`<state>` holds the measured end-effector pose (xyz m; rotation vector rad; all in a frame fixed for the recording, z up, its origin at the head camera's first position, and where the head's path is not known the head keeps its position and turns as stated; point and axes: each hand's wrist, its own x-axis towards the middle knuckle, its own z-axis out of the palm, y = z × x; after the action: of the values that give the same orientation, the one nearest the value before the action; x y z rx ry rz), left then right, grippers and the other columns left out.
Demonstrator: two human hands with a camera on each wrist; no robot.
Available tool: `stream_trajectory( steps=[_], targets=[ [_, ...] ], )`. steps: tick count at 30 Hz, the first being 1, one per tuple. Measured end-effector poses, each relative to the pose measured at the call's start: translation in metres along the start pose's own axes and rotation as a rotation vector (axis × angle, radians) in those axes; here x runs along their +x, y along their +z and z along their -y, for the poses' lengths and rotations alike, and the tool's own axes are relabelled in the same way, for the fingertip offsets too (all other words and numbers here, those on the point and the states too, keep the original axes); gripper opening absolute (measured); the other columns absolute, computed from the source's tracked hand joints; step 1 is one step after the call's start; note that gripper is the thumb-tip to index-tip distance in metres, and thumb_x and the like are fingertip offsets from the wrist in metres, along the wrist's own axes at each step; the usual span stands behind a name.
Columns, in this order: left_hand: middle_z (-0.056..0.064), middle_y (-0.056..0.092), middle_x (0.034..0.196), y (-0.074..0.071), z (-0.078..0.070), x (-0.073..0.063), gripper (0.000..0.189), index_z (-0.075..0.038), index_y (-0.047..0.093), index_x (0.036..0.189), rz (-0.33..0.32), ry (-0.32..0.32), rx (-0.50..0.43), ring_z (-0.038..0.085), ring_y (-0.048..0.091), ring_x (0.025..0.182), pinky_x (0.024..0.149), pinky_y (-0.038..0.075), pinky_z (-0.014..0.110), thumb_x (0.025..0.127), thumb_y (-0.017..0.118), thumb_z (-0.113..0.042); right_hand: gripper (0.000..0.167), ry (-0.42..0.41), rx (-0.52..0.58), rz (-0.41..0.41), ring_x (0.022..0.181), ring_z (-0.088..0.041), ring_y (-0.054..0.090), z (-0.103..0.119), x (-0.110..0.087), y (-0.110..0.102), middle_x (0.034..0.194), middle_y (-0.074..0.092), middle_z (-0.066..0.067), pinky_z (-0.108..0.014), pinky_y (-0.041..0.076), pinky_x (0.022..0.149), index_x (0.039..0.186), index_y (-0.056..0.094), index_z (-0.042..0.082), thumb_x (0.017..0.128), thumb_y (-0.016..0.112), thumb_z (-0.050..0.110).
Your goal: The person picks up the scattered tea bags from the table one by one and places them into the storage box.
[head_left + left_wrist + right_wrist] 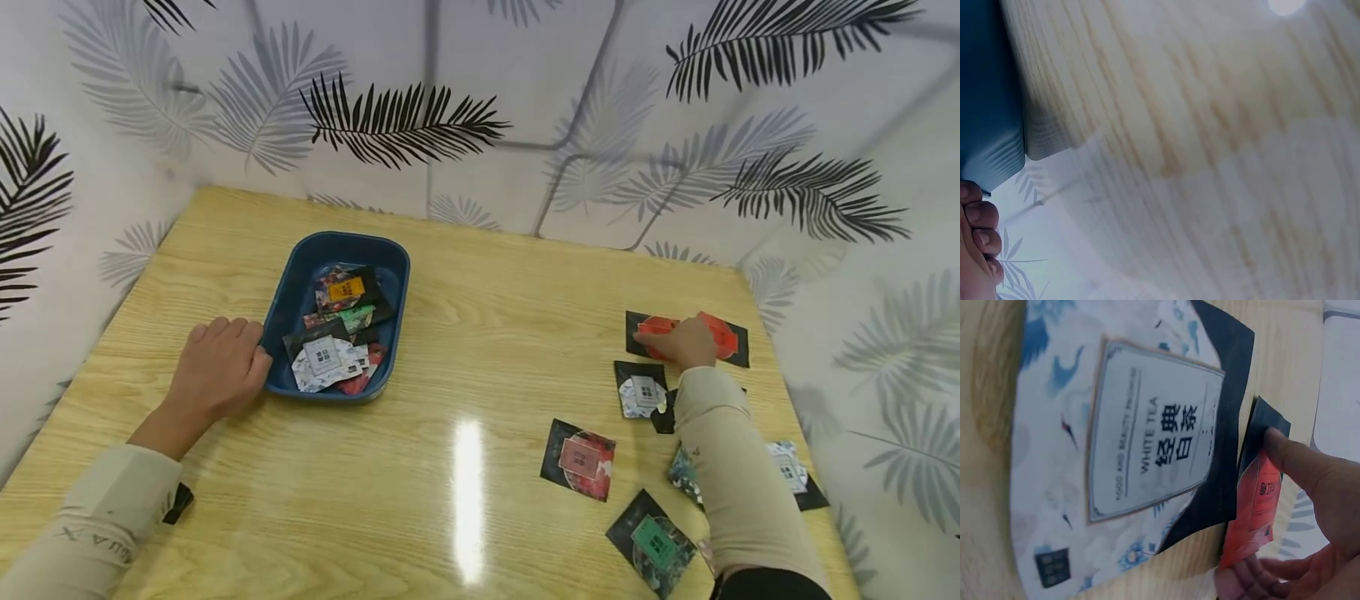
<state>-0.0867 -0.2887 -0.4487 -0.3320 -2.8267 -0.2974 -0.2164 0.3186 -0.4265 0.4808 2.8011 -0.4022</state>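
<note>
My left hand (221, 367) is beside the near left wall of a blue plastic bin (402, 317). Its curled fingers (984, 240) and thumb meet at the bin's rim. Several tea packets lie piled inside, among them a white one (322, 356) and one with an orange label (347, 289). At the table's far right my right hand (686, 342) holds a red and black tea packet (1261, 490), thumb at its black end and fingertips at its red end. Another red and black packet (723, 337) shows just right of the hand. A white tea packet (1154, 431) lies nearer me.
More packets are spread over the right of the wooden table (465, 358): a pink one (581, 460), a green-labelled one (652, 543) and a white one (789, 468). My right sleeve (738, 475) covers parts of others. A leaf-patterned curtain (465, 100) hangs behind.
</note>
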Motion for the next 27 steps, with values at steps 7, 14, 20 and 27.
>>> stream_trajectory(
  steps=[7,14,20,27],
  targets=[
    [0.006,0.040,0.065,-0.003,0.000,0.001,0.020,-0.008,0.040,0.071,0.011,0.000,0.007,0.025,0.035,0.061,0.062,0.022,0.036,0.090,0.040,-0.013,0.031,-0.025,0.271,-0.037,0.058,-0.011,0.049,0.011,-0.001,-0.005,0.057,0.048,0.010,-0.029,0.044,0.059,0.076,0.064,0.003,0.094,0.063,0.028],
    [0.007,0.042,0.065,-0.001,0.001,0.001,0.021,-0.008,0.040,0.070,0.020,-0.006,0.008,0.026,0.036,0.061,0.062,0.024,0.036,0.090,0.040,-0.013,0.034,-0.187,0.815,0.123,0.062,0.003,0.066,0.068,-0.018,-0.010,0.068,0.063,0.013,-0.022,0.059,0.070,0.123,0.055,-0.014,0.099,0.055,0.010],
    [0.007,0.043,0.065,-0.002,0.002,0.003,0.020,-0.009,0.040,0.070,0.020,-0.005,0.009,0.026,0.038,0.062,0.062,0.024,0.037,0.090,0.040,-0.014,0.025,-0.292,0.972,0.274,0.064,0.000,0.066,0.137,-0.045,-0.005,0.070,0.066,0.010,-0.017,0.057,0.066,0.116,0.055,-0.013,0.098,0.055,0.004],
    [0.008,0.043,0.066,-0.002,0.002,0.001,0.020,-0.008,0.040,0.071,0.032,-0.013,0.016,0.027,0.038,0.062,0.062,0.024,0.037,0.090,0.039,-0.015,0.024,-0.371,0.989,0.355,0.061,-0.003,0.065,0.204,-0.080,0.006,0.075,0.065,0.006,-0.019,0.057,0.063,0.116,0.059,-0.015,0.097,0.054,-0.002]
  ],
)
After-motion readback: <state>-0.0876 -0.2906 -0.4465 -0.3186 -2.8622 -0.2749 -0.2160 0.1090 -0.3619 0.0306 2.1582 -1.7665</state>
